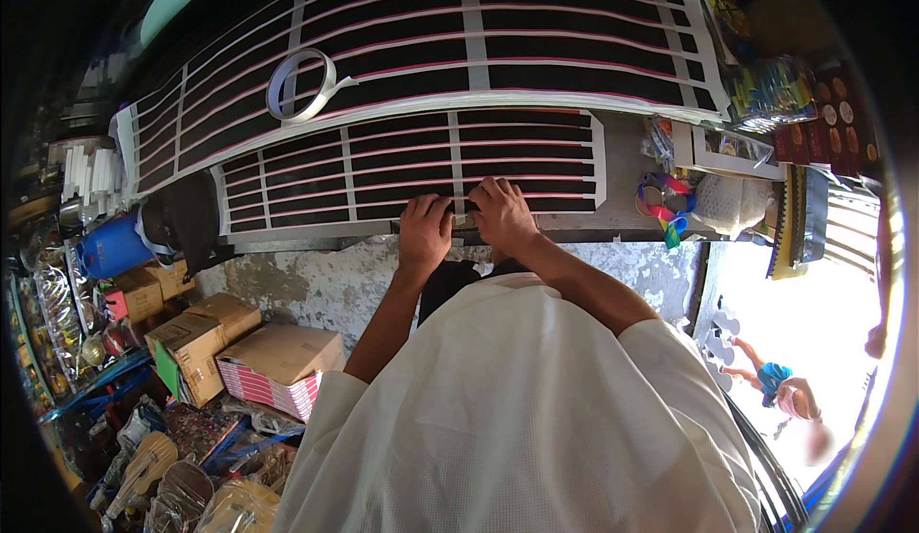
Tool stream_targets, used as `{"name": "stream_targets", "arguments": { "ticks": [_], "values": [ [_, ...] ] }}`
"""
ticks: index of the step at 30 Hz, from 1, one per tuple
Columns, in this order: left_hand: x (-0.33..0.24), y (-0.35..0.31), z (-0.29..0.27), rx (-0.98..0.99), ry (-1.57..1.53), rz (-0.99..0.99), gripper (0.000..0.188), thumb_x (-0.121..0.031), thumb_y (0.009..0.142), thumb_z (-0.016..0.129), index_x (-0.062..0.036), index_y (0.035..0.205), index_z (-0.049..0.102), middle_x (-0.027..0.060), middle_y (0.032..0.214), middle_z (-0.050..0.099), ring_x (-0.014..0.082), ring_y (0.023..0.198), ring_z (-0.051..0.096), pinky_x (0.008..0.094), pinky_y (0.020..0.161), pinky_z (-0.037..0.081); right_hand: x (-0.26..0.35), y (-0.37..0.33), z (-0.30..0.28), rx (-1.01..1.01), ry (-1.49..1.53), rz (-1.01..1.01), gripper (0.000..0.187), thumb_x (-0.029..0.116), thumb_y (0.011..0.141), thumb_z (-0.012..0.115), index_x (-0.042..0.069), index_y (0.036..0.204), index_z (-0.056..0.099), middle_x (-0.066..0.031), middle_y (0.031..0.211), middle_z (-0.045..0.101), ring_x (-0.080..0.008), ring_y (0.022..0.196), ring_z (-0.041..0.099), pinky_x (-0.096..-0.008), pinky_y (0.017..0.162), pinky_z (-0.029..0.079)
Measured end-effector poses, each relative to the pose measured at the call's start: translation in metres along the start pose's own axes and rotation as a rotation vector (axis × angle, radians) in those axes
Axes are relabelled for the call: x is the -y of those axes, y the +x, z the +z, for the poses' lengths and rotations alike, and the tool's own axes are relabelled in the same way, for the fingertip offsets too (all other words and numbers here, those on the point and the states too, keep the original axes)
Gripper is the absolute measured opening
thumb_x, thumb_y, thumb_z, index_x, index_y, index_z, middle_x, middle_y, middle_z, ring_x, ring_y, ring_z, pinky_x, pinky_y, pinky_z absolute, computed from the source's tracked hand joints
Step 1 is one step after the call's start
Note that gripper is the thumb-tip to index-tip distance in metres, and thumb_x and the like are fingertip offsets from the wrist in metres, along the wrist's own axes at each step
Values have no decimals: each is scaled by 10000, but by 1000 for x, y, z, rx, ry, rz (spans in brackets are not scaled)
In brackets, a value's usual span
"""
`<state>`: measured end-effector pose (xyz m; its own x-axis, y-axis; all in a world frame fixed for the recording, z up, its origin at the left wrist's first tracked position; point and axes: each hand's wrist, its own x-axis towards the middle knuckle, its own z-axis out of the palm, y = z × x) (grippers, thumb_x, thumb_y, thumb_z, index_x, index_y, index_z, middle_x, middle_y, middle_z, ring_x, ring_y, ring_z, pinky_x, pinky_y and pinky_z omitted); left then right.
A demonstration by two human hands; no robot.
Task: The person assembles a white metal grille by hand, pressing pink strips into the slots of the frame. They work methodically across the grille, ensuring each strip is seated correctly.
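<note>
A black sheet [402,171] with white and red stripes lies on the counter in front of me, crossed by pale tape strips. My left hand [424,231] is at its near edge, fingers bent and closed, beside the lower end of one tape strip [457,155]. Just right of that strip, my right hand [501,215] curls its fingers over the same edge. The fingertips of both hands nearly meet; what they pinch is too small to tell. Farther back, a roll of tape [304,85] stands on a larger stack of striped sheets [555,49], its loose end sticking out.
Right of the sheet, colourful ribbons [665,205] hang at the grey counter's [622,164] edge, beside a bubble-wrapped bundle [729,203]. Cardboard boxes [282,353] and plastic-wrapped goods stand low on my left, near a blue container [113,246]. A person [790,389] is outside at right.
</note>
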<state>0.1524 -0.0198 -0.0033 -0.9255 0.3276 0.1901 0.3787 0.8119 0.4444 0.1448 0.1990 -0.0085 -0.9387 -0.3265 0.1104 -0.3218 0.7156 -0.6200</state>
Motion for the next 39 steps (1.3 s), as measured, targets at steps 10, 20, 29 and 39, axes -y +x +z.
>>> {"name": "stream_targets", "arguments": {
  "ticks": [10,20,29,39],
  "values": [
    [0,8,2,11,75,118,297,-126,904,818,-76,1193,774,70,1115,694,310,1072,694,463,898,612,0,2,-1,1,6,14,338,143,853,841,81,1151,694,-126,1229,642,-361,1177,646,-524,957,528],
    [6,38,-21,263,160,351,211,-170,911,806,-54,1085,779,72,1066,689,284,1060,700,394,874,649,-2,5,-1,15,13,14,311,126,853,818,80,1131,685,-137,1212,647,-369,1166,655,-526,951,531],
    [6,56,-21,404,189,430,233,-210,923,804,-30,1070,788,87,1099,723,275,1103,712,386,887,657,-3,6,1,8,18,24,300,124,854,799,71,1131,696,-137,1201,652,-370,1181,655,-526,968,532],
    [-3,68,-20,446,258,482,251,-239,911,811,-37,1058,788,105,1118,723,284,1145,700,446,946,595,-3,6,2,-32,43,17,317,99,841,796,52,1139,702,-141,1209,656,-379,1190,657,-520,994,537]
  ]
}}
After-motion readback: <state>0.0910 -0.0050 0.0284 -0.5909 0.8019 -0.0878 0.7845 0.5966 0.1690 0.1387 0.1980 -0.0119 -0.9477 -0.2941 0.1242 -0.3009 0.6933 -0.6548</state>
